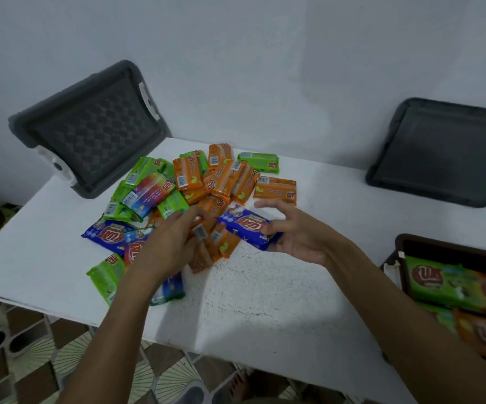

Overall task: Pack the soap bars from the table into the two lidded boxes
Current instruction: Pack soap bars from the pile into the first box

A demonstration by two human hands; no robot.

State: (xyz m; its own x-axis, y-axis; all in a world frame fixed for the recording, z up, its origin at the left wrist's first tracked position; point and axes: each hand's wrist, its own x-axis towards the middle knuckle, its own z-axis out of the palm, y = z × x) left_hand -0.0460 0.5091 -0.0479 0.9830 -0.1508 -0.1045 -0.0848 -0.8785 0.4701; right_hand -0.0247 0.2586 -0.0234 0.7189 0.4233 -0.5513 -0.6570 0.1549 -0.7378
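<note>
A heap of wrapped soap bars (206, 182), orange, green and blue, lies in the middle of the white table (265, 287). My right hand (297, 234) grips a blue soap bar (246, 225) at the heap's near right side. My left hand (168, 243) reaches into the orange soap bars (209, 246) at the near side, fingers curled on them. At the right edge stands a dark box (400, 243) with green and orange bars lying inside. Two dark grey lids lean on the wall: the left lid (90, 129) and the right lid (439, 153).
The white wall rises right behind the table. Patterned floor tiles (32, 351) show below the table's near edge. The second box is not in view.
</note>
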